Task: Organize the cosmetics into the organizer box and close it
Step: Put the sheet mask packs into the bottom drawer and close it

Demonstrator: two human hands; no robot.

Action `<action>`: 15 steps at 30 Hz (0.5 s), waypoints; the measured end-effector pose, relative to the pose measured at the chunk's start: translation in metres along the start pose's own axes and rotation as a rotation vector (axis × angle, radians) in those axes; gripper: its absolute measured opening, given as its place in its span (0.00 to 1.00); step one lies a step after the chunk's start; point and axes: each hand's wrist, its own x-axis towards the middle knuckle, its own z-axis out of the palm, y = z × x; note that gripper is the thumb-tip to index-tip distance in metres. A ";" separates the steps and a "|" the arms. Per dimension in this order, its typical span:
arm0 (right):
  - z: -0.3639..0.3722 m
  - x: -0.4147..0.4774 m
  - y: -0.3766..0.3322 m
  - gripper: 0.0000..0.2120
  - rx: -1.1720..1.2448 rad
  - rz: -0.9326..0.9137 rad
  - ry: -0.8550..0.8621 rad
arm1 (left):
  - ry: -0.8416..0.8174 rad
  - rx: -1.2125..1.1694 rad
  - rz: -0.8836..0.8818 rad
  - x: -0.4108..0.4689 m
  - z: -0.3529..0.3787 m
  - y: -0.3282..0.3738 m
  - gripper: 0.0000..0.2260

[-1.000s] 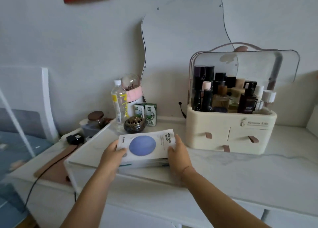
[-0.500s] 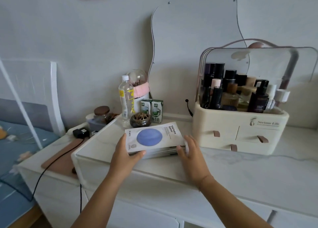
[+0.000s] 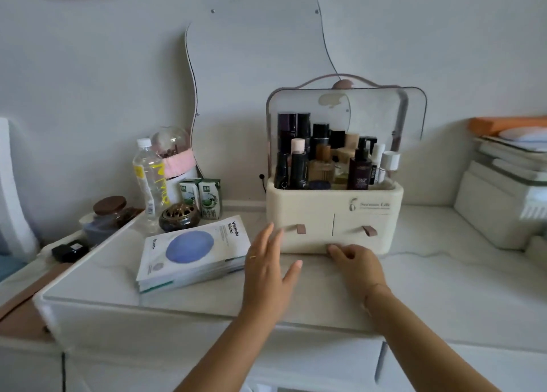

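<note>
So the cream organizer box (image 3: 334,214) sits toward the back of the surface (image 3: 325,291). Its clear lid (image 3: 346,116) is flipped up, and the top compartment is packed with upright bottles (image 3: 359,166). The stack of face mask packets (image 3: 192,255) lies flat just left of the box, and nobody's touching it.

The left hand (image 3: 268,268) hovers between the stack and the box's lower left corner, fingers (image 3: 268,234) straight and spread, holding nothing. The right hand (image 3: 355,261) is down at the bottom front edge of the box with its fingers (image 3: 334,248) curled in against it. Honestly can't tell if it's grasping anything there, since the hand covers that spot.

A water bottle (image 3: 149,178) and two little cartons (image 3: 201,196) stand behind the stack, with a wavy mirror (image 3: 257,65) on the wall.
</note>
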 end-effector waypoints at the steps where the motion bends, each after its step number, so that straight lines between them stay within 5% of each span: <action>1: 0.004 0.003 -0.002 0.15 -0.079 0.021 -0.007 | -0.026 0.050 0.010 0.003 0.009 0.002 0.29; 15: -0.006 -0.046 0.009 0.15 -0.044 -0.093 0.078 | 0.024 0.091 -0.094 0.004 0.019 -0.003 0.32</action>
